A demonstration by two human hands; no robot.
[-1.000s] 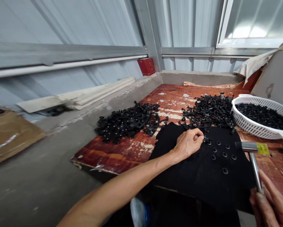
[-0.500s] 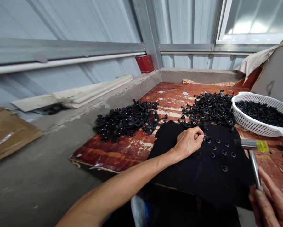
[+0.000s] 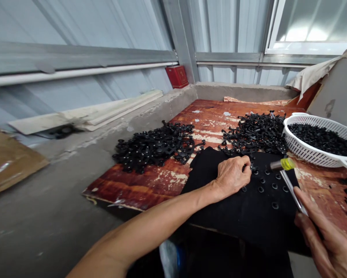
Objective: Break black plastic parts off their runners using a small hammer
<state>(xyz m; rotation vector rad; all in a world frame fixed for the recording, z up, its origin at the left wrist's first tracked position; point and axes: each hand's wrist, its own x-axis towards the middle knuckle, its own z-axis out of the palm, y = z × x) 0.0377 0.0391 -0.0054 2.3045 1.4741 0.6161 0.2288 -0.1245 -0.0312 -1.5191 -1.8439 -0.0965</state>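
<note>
My left hand rests on a black cloth, fingers pinched on a small black plastic piece at the cloth's far edge. Several small black round caps lie on the cloth just right of it. My right hand, at the lower right, grips the metal handle of a small hammer. The hammer head, with a yellow label, hangs over the cloth close to my left fingers.
A worn red board carries two heaps of black plastic parts. A white basket of black pieces stands at the right. Beyond lie a concrete ledge, a red box, a grey slab and brown cardboard.
My right hand has swung the hammer left and forward, so its head now sits near my left fingers. My left hand has stayed put.
</note>
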